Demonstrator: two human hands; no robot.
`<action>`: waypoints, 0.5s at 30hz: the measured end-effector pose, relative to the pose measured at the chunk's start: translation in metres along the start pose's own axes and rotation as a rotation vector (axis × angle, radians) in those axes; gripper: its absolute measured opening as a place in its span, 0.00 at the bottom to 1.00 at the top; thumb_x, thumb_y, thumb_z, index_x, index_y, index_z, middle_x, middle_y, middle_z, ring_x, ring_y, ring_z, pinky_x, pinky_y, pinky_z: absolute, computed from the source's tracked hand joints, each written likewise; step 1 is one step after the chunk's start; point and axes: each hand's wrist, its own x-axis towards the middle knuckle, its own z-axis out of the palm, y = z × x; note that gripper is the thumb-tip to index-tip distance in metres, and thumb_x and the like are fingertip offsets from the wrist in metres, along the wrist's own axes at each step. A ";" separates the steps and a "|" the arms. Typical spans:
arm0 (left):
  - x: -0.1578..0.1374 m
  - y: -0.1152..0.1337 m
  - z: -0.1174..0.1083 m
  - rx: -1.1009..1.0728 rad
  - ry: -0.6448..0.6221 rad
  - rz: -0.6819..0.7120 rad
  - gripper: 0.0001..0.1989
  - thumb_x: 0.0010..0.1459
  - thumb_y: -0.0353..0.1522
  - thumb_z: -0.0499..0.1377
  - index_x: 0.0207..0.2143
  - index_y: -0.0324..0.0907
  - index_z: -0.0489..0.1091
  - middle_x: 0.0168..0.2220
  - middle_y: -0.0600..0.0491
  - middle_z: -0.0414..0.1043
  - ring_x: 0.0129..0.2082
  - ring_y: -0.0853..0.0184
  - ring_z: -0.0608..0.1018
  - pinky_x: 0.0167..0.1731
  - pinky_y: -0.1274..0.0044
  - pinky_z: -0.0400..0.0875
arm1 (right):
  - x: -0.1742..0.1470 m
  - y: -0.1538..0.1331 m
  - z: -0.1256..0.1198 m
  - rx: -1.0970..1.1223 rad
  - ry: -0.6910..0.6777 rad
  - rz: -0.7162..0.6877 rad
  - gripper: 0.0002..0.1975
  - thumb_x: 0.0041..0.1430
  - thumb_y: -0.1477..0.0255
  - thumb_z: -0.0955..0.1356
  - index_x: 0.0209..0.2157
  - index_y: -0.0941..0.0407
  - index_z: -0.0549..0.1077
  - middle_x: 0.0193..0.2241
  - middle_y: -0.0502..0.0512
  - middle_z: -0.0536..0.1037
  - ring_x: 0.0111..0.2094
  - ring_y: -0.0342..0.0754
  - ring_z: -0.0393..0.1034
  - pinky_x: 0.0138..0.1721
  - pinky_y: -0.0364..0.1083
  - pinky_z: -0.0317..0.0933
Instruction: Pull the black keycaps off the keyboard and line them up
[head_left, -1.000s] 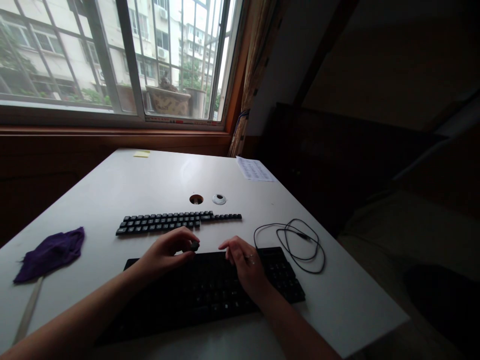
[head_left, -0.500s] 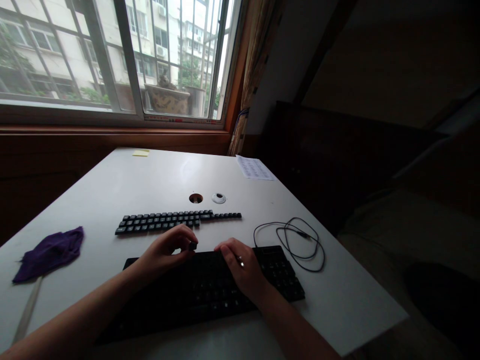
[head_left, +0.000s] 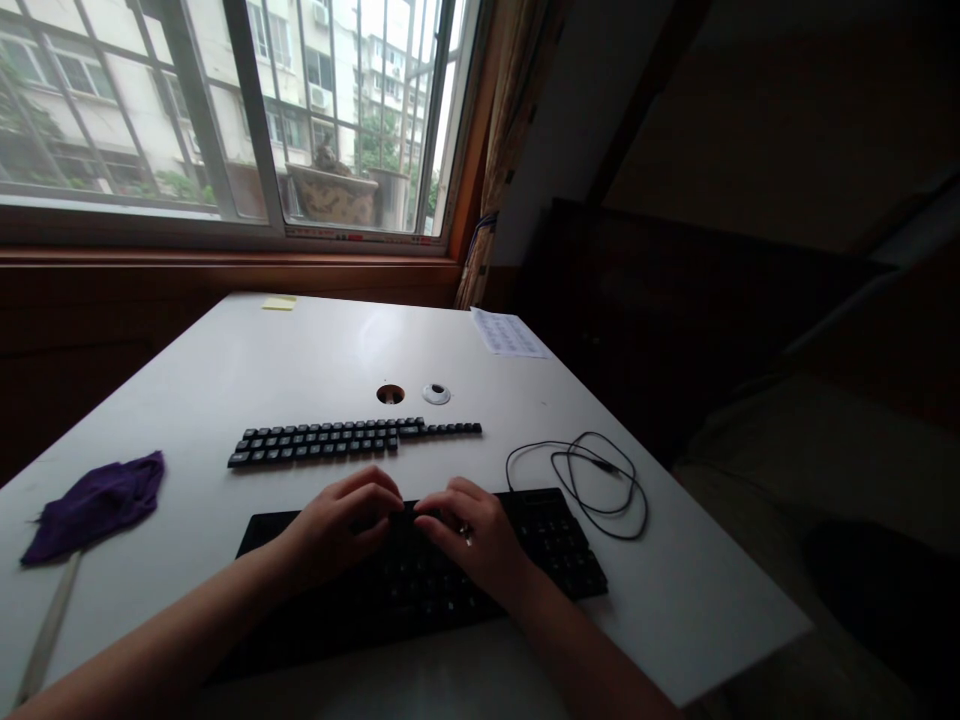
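Observation:
A black computer keyboard (head_left: 360,620) lies in front of me, partly covered by both hands and too dark for its left side to show clearly. Over its back rows my left hand (head_left: 349,515) is closed in a pinch, its fingertips around a small black keycap (head_left: 407,506) that is barely visible. My right hand (head_left: 472,525), with a ring on one finger, faces it from the right, thumb and fingers curled together at the same spot. What the right fingertips grip is hidden. Behind the hands, rows of loose black keycaps (head_left: 315,442) stand on the white table.
A coiled black cable (head_left: 600,465) runs from the keyboard's back right. On the left lies a purple cloth (head_left: 101,500) beside a pale strip (head_left: 49,630). Farther back are a round table hole (head_left: 390,394), a white cover (head_left: 436,393), a paper sheet (head_left: 506,333) and yellow notes (head_left: 279,302).
My left hand has moved down and right, bringing its keycap to the keyboard's back rows. The right hand has shifted slightly left, and its fingertips now meet the left ones closely.

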 end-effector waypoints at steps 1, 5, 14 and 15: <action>-0.001 0.000 0.001 0.050 -0.011 0.022 0.10 0.59 0.22 0.58 0.42 0.41 0.68 0.38 0.51 0.71 0.34 0.70 0.74 0.32 0.78 0.71 | 0.000 0.000 0.000 0.002 -0.002 -0.003 0.08 0.62 0.67 0.70 0.39 0.55 0.78 0.27 0.48 0.66 0.27 0.42 0.63 0.29 0.42 0.59; -0.003 0.003 0.002 0.240 -0.031 0.145 0.07 0.61 0.24 0.58 0.41 0.41 0.68 0.38 0.50 0.73 0.35 0.67 0.75 0.34 0.75 0.72 | 0.001 -0.002 0.002 -0.021 0.005 -0.011 0.11 0.58 0.64 0.72 0.39 0.56 0.79 0.26 0.48 0.67 0.27 0.42 0.63 0.29 0.42 0.58; -0.004 0.005 0.001 0.334 0.004 0.238 0.09 0.62 0.24 0.57 0.44 0.41 0.68 0.38 0.49 0.73 0.35 0.66 0.74 0.34 0.74 0.72 | 0.001 -0.010 0.008 -0.053 -0.004 -0.042 0.09 0.58 0.67 0.72 0.38 0.56 0.78 0.24 0.48 0.67 0.28 0.44 0.63 0.29 0.43 0.58; -0.004 0.003 0.002 0.314 0.005 0.210 0.09 0.62 0.25 0.58 0.44 0.41 0.67 0.39 0.49 0.72 0.36 0.66 0.75 0.35 0.74 0.73 | 0.001 -0.010 0.008 -0.054 0.003 -0.040 0.08 0.58 0.67 0.72 0.38 0.56 0.78 0.25 0.48 0.67 0.28 0.44 0.63 0.30 0.43 0.58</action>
